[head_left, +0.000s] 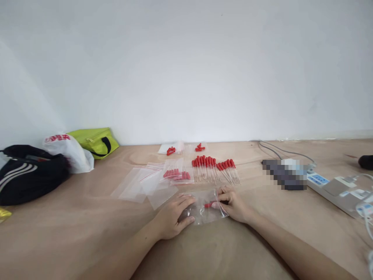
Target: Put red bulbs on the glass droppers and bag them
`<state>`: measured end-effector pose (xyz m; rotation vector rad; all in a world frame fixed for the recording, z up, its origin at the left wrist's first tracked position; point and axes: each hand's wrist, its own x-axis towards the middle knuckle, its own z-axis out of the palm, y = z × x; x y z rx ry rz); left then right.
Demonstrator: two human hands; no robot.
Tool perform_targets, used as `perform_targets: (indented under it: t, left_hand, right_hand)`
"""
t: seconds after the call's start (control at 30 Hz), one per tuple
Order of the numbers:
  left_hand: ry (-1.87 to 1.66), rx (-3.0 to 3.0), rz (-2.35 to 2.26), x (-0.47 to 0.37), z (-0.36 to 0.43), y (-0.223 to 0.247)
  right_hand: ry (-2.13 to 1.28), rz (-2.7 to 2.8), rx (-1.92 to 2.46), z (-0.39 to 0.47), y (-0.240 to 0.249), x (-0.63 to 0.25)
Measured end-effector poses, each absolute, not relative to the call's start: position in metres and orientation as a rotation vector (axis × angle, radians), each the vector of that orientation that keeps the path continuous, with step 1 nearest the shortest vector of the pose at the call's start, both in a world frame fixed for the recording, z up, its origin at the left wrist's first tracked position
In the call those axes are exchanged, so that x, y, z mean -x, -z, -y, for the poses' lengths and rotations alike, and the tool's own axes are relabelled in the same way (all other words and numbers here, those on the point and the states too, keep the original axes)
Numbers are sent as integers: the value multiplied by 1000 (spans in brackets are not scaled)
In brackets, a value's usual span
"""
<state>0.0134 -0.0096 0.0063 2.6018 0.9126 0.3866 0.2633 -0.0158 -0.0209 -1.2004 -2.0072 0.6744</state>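
A clear zip bag (201, 214) lies on the wooden table between my hands. My left hand (175, 216) rests on the bag's left end, fingers apart from the thumb. At the bag's open right end, my right hand (231, 204) has its fingers closed around a red-handled piece (208, 205), whose red end is inside the bag. Just beyond, several red-handled sticks with thin pale shafts (204, 163) lie in a row, with a smaller fanned group (229, 167) at their right. Two bags holding red-handled pieces (171, 174) lie to the left of the row.
Flat clear bags (134, 184) overlap at the left. Small red pieces (171, 150) lie on bags near the wall. Black (32, 175), white (68, 151) and green bags (97, 142) stand far left; a power strip (335, 194) with cables is right.
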Motion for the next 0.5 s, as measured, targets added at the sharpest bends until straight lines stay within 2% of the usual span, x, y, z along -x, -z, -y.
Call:
perform_targets:
  t: [0.13, 0.3, 0.5]
  left_hand:
    - [-394, -2603, -904, -13, 9, -6]
    - [-380, -2606, -859, -13, 7, -5]
    - [-416, -2585, -838, -13, 8, -7]
  right_hand:
    - [-714, 1995, 1345, -2, 8, -280]
    - [-423, 1613, 1789, -46, 4, -278]
    - [-386, 1496, 1972, -80, 3, -255]
